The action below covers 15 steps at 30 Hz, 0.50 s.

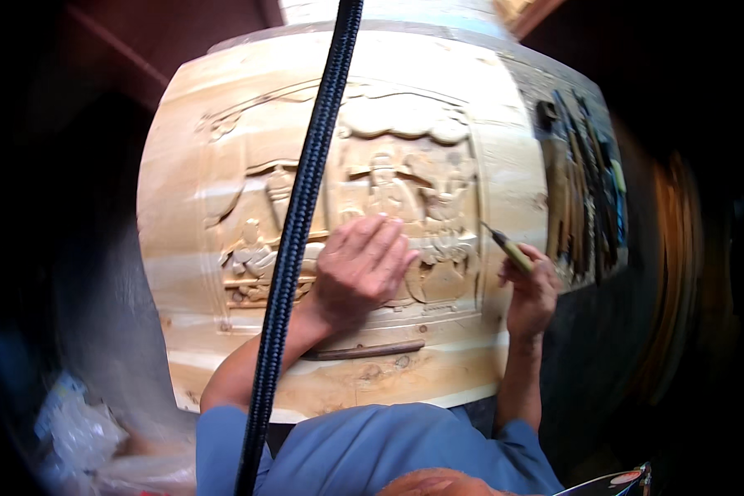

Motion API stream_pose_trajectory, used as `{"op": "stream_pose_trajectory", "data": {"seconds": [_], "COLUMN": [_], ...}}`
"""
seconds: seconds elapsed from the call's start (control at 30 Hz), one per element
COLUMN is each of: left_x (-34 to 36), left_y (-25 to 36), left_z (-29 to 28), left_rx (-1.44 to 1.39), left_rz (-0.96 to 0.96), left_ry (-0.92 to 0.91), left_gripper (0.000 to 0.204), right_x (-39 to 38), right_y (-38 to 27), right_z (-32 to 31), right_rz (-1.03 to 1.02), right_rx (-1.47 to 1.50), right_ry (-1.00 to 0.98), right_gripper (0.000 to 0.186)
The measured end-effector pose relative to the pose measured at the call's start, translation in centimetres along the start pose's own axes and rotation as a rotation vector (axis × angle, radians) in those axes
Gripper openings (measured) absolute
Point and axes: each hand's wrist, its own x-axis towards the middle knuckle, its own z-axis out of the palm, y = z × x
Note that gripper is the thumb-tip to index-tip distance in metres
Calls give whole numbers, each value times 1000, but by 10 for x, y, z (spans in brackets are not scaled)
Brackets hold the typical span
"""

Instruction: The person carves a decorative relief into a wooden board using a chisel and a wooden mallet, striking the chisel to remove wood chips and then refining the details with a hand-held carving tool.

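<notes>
A pale wooden panel (190, 198) carved in relief with figures, a cloud-like canopy and a framed border lies flat before me. My left hand (364, 260) rests palm down on the carving near its middle, fingers stretched out and covering part of a figure. To the right, my right hand (533, 289) is closed round the handle of a carving chisel (514, 253). The chisel's thin tip points up and left, over the panel by the carved border's right edge. A slim dark wooden stick (372, 350) lies on the panel's near part, below my left hand.
Several carving tools (583, 182) lie in a row on the bench (521, 70) right of the panel. A black braided cable (306, 178) crosses the view from top to bottom. Clear plastic bags (83, 430) sit at the lower left. Wooden boards (678, 273) stand at the far right.
</notes>
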Motion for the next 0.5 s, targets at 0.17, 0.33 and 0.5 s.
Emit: {"op": "stream_pose_trajectory", "data": {"seconds": [0.17,0.33,0.5], "left_x": [-3,1,2], "left_y": [5,11,9], "left_z": [0,5,-3], "left_rx": [25,35,30], "left_rz": [-34,40,57], "left_ry": [36,56,44], "left_gripper": [17,16,17], "right_x": [-2,4,24], "right_y": [-6,-28,-43], "right_z": [15,-13,-59], "right_rz": [98,-3,-44], "right_rx": [78,207,254], "right_ry": [-107,-92,19], "right_gripper": [42,49,57]}}
